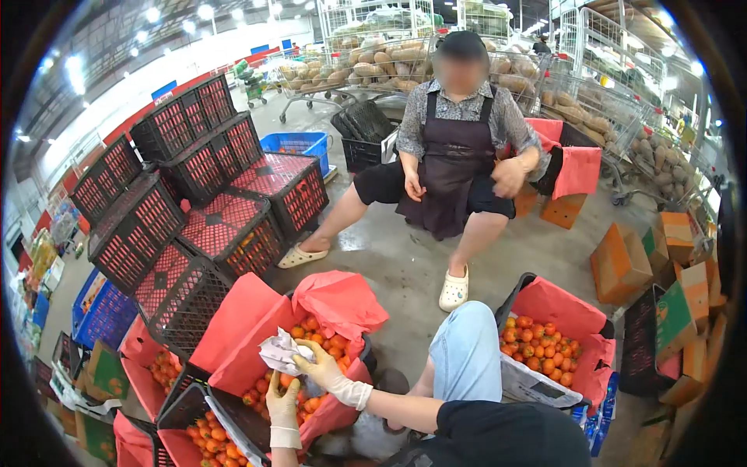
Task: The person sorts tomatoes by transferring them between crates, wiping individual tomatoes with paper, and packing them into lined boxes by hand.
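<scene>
Both my hands wear pale gloves and are over a dark crate lined with pink paper (249,338) and filled with small orange-red tomatoes (315,405). In my right hand (327,372) is a crumpled piece of whitish printed paper (282,350), pinched at its right side. Just below it, my left hand (282,409) points upward with thumb and fingers apart. A tomato (286,380) shows between those fingers; whether they touch it I cannot tell. A loose flap of pink paper (338,303) stands up at the crate's far side.
Another lined crate of tomatoes (541,346) stands right of my knee. Black crates (222,222) are stacked at the left, near a blue basket (299,146). A person in a dark apron (451,140) sits opposite. Cardboard boxes (620,265) lie at the right; loaded wire carts (366,70) stand behind.
</scene>
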`<action>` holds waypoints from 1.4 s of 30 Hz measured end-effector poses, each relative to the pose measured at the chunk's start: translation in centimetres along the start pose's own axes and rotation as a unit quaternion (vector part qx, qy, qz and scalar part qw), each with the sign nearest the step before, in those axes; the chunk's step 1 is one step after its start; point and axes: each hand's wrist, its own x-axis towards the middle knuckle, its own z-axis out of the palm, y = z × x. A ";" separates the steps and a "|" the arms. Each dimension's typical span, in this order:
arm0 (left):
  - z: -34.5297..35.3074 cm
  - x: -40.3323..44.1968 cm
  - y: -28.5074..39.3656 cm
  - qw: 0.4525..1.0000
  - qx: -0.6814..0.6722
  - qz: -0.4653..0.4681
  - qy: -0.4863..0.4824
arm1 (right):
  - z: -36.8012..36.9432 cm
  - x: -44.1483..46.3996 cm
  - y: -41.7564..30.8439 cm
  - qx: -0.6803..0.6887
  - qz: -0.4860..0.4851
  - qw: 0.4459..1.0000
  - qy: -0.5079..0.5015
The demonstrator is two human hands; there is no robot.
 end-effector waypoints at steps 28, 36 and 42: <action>0.3 0.5 -0.6 0.852 0.423 0.304 0.051 | -1.3 -1.9 -6.3 -0.192 -0.229 0.935 -0.190; -0.7 -1.4 -0.3 0.987 0.135 0.071 -0.042 | -0.7 -0.6 -5.0 -0.151 0.105 0.977 -0.107; -0.5 -1.0 0.0 0.975 -0.177 0.061 -0.121 | -4.0 0.9 -5.8 0.137 0.068 0.987 -0.046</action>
